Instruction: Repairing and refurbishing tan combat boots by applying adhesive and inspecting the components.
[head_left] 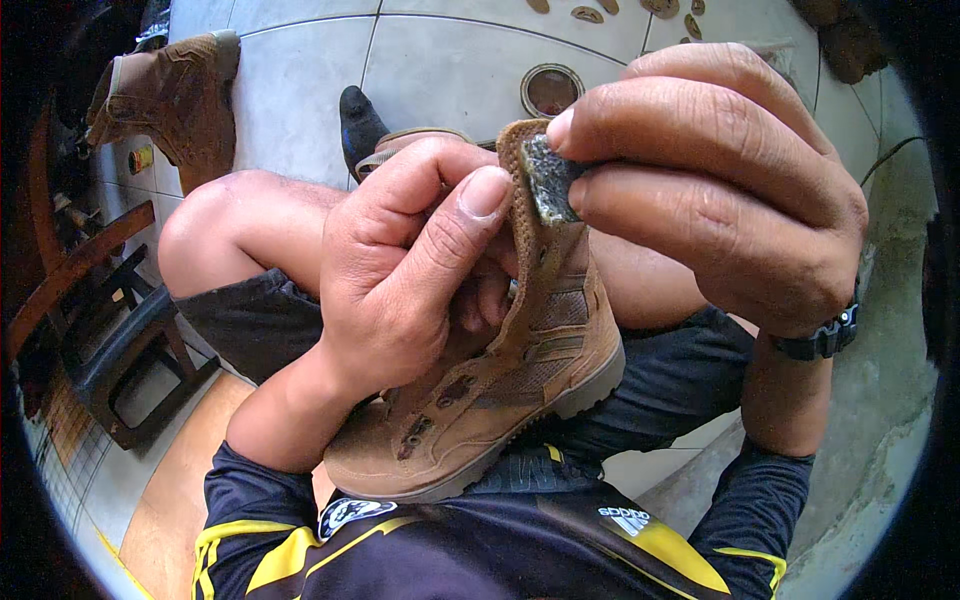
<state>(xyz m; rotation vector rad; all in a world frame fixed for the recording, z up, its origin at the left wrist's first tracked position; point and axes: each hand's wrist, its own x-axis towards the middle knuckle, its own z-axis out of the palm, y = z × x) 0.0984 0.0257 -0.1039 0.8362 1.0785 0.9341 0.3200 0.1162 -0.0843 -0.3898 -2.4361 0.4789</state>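
Note:
A brown lace-up boot (pixel 480 400) lies across my lap, its toe pointing to the lower left and its shaft rising toward the upper middle. My left hand (pixel 410 260) pinches the edge of the boot's upper opening between thumb and fingers. On the other side of that edge, my right hand (pixel 720 180) holds a small dark, speckled block (pixel 550 180) between its fingertips. The block lies against the inner face of the boot's flap. My right thumb is hidden behind the fingers.
Another brown boot (pixel 165 105) stands on the tiled floor at the far left. A round open tin (pixel 551 92) sits beyond my hands. Several small brown pieces (pixel 587 14) are scattered at the top. A black plastic frame (pixel 130 350) stands left of my knee.

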